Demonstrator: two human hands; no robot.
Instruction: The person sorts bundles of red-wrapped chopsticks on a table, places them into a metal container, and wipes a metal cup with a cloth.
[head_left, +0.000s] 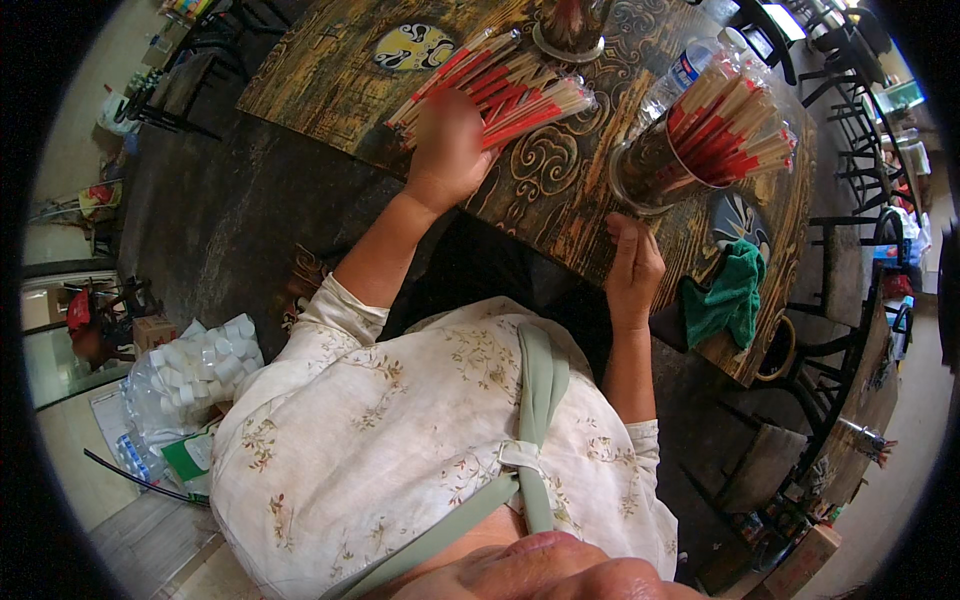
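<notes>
My left hand, partly blurred, is closed around the lower ends of a loose spread of chopsticks in red and clear wrappers, over the table's near edge. Its fingers are largely hidden by the blur. My right hand has its fingers drawn together at the table edge, with nothing visible in them. Just above it stands a cylindrical holder, tilted in this view and packed with wrapped chopsticks. A second round container is at the top, cut by the frame.
The carved wooden table bears a painted mask design. Behind the full holder is a clear plastic bottle. A green cloth hangs at the right near edge. A bag of white rolls lies at left; chairs line the right.
</notes>
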